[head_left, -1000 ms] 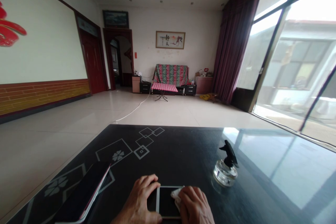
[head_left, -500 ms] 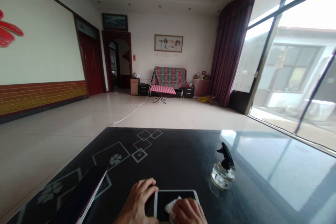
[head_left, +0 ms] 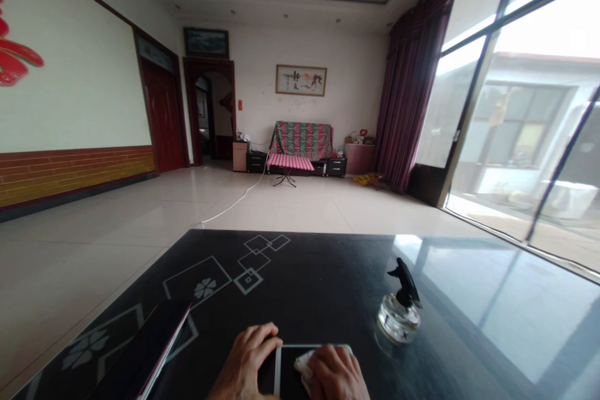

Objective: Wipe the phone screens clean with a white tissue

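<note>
A white-framed tablet [head_left: 287,367] with a dark screen lies flat on the black glass table [head_left: 319,287] at the bottom edge of the head view. My left hand [head_left: 246,365] rests on the tablet's left edge, fingers curled over it. My right hand [head_left: 335,375] presses a small white cloth [head_left: 302,365] onto the screen, fingers closed over the cloth. Both wrists are cut off by the frame.
A dark folded case with a red edge [head_left: 145,356] lies left of my hands. A glass ornament with a black figure [head_left: 400,312] stands to the right. Beyond the table are a tiled floor, a white cable, a covered sofa [head_left: 302,140] and large windows.
My right hand with the cloth slid down the screen toward me and then slightly back up. The view has tilted a little, so the tablet now sits lower in the frame.
</note>
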### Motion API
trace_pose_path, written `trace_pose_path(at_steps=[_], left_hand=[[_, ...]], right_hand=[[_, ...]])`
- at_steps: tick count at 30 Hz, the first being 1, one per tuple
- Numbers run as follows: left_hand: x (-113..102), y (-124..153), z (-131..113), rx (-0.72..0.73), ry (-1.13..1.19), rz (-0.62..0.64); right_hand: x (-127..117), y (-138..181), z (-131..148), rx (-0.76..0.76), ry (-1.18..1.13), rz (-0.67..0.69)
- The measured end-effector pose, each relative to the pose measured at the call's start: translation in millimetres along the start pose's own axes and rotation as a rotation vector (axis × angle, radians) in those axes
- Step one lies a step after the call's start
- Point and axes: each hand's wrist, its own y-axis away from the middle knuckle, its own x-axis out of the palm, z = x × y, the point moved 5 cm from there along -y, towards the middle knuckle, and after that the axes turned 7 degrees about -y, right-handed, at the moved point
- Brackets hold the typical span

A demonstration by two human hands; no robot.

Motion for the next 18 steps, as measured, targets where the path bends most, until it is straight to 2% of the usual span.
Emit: trace_pose_path(at_steps=[4,8,12,18], left_hand=[[5.2,-2.6,4.8,-0.003,-0.006,0.002],[11.8,-5.7,10.7,0.018,-0.025,0.040],[11.0,-3.6,12.0,0.039,-0.025,0.005],[0.9,3.8,3.1,0.079,-0.008,-0.075]], right_hand=[[-4.5,-19.6,8.6,0.102,-0.037,0.089],[-4.4,-23.4,13.8,0.169,-0.034,0.085],[-7.0,-17.8,19.6,0.161,-0.050,0.119],[-24.7,0.7,35.3,0.109,-0.107,0.133]])
